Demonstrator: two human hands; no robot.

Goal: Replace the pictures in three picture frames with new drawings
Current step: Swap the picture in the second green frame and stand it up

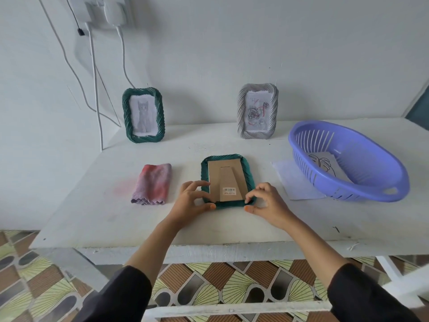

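Fingers [201, 184] of left hand [190, 198] curled, tips pinching near-left corner of face-down green frame [248, 173]; thumb pressed against its lower rim. Fingers [251, 194] of right hand [270, 203] bent likewise, pinching near-right corner, thumb at lower edge. Both in contact with frame, nothing lifted.

Frame flat at centre of white bench [97, 205], rope-twist moulded border, rounded corners. Brown cardboard backing [214, 175] uppermost, tapered easel stand folded flat, barcode sticker [229, 191] near lower end.

Left of frame, apart: folded cloth [152, 183], soft, mottled pink and lilac, frilled lower hem.

Right: lilac plastic basket [371, 182], oval, slotted walls, tilted, line drawing on paper [325, 165] inside; white sheet [292, 182] partly beneath it.

Rear, upright against wall: second green twisted frame [126, 112] with pencil cat sketch; grey twisted frame [241, 112] with rose drawing, paper edge protruding at top.
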